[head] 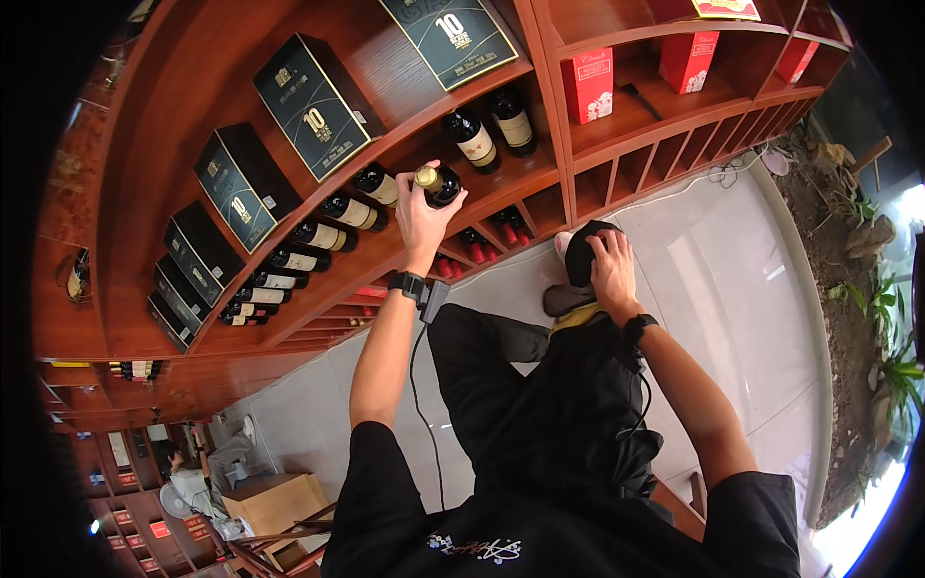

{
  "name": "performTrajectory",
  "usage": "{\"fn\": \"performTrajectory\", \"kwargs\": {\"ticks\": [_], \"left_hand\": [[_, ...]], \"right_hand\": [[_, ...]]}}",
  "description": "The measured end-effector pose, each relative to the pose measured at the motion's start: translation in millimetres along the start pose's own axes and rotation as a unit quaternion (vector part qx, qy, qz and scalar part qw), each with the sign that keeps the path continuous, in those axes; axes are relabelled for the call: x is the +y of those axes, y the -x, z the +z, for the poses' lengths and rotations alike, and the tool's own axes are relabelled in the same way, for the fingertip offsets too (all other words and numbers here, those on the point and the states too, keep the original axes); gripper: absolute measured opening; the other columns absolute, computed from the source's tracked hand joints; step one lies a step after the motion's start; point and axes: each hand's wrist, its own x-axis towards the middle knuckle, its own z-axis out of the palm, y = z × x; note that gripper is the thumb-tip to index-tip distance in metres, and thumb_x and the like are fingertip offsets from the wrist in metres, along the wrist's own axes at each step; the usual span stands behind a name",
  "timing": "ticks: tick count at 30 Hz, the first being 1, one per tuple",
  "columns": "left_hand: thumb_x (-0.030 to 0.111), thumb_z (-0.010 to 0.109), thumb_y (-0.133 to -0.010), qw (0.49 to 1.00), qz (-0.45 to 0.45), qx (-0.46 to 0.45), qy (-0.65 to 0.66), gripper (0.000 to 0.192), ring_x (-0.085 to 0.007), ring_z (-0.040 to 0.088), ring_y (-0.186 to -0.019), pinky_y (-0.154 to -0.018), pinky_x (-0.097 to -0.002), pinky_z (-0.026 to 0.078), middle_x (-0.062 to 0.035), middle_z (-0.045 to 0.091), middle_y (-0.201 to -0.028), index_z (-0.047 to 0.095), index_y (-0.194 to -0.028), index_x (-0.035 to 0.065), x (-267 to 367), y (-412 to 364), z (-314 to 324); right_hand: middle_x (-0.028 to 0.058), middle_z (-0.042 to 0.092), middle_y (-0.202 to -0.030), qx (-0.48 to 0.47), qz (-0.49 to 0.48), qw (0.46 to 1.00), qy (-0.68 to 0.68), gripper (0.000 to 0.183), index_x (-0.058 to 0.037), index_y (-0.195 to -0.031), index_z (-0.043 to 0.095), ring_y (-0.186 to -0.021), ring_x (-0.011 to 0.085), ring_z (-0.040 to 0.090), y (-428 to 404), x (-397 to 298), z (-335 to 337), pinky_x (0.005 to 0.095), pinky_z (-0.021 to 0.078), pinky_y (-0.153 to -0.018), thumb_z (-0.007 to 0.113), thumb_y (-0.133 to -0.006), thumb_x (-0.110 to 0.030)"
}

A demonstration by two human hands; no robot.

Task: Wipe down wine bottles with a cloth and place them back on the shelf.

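My left hand (428, 220) is closed around a dark glass wine bottle (442, 189) with a gold foil top, at the edge of a wooden shelf (498, 189). Two more wine bottles (473, 141) stand just beyond it, and a row of labelled wine bottles (354, 212) runs along the same shelf to the left. Lower down, my right hand (613, 264) rests with bent fingers on a black cloth-like item (582, 253) near my knee and foot; whether it grips the item cannot be told. Both wrists wear black straps.
Dark boxed bottles (314, 115) line the upper shelf, red boxes (592, 85) the right one. Red-topped bottles (477, 247) lie in the low rack. A cable (426, 404) hangs by my left arm. A planter border (802, 289) curves at right. Another person (194, 480) and a cardboard box (278, 506) are at lower left.
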Motion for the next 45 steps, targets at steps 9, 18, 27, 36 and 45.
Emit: {"fn": "performTrajectory", "kwargs": {"ticks": [9, 18, 27, 36, 45], "left_hand": [[0.020, 0.086, -0.067, 0.998, 0.048, 0.030, 0.010, 0.057, -0.0344, 0.058, -0.094, -0.081, -0.0443, 0.049, -0.0139, 0.054, -0.102, 0.060, -0.116, 0.0107, -41.6, -31.3, 20.1], [0.026, 0.087, -0.066, 1.000, 0.012, 0.020, 0.003, 0.061, -0.0395, 0.058, -0.098, -0.083, -0.0476, 0.049, -0.0182, 0.056, -0.109, 0.061, -0.119, 0.0103, -73.7, -40.3, 44.9], [0.028, 0.088, -0.066, 0.998, -0.053, 0.025, 0.004, 0.062, -0.0379, 0.056, -0.110, -0.092, -0.0445, 0.047, -0.0194, 0.059, -0.116, 0.060, -0.118, 0.0075, -109.4, -50.0, 56.4], [0.047, 0.082, -0.071, 0.976, -0.192, -0.101, 0.016, 0.074, -0.0362, 0.058, -0.113, -0.095, -0.0408, 0.046, -0.0216, 0.061, -0.120, 0.057, -0.121, -0.0018, -127.8, -77.0, 53.5], [0.067, 0.072, -0.073, 0.973, -0.199, -0.103, -0.045, 0.085, -0.0409, 0.057, -0.113, -0.096, -0.0440, 0.046, -0.0242, 0.059, -0.124, 0.058, -0.123, 0.0004, -145.2, -70.4, 49.6]], "right_hand": [[0.0148, 0.050, -0.127, -0.003, 0.000, 1.000, 0.027, 0.046, -0.0043, -0.122, 0.054, -0.123, 0.0350, 0.045, -10.1, 9.5, -4.1, 0.0449, 0.0383, -0.102, 0.059, -0.077, 0.001], [0.0168, 0.050, -0.126, -0.029, 0.006, 0.999, 0.033, 0.044, -0.0037, -0.119, 0.055, -0.122, 0.0358, 0.046, -11.1, 16.2, -8.1, 0.0461, 0.0369, -0.103, 0.060, -0.076, -0.003], [0.0157, 0.050, -0.125, -0.042, 0.016, 0.998, 0.041, 0.042, -0.0038, -0.118, 0.055, -0.122, 0.0345, 0.046, -16.2, 21.1, -14.3, 0.0449, 0.0383, -0.102, 0.061, -0.076, -0.002], [0.0146, 0.051, -0.124, -0.045, 0.025, 0.998, 0.033, 0.041, -0.0059, -0.115, 0.056, -0.120, 0.0342, 0.047, -19.2, 23.9, -14.0, 0.0446, 0.0398, -0.100, 0.060, -0.074, -0.001], [0.0161, 0.049, -0.129, -0.031, -0.038, 0.998, 0.042, 0.043, -0.0050, -0.115, 0.056, -0.128, 0.0370, 0.042, -20.9, 18.0, -15.5, 0.0482, 0.0351, -0.107, 0.059, -0.073, 0.003]]}}
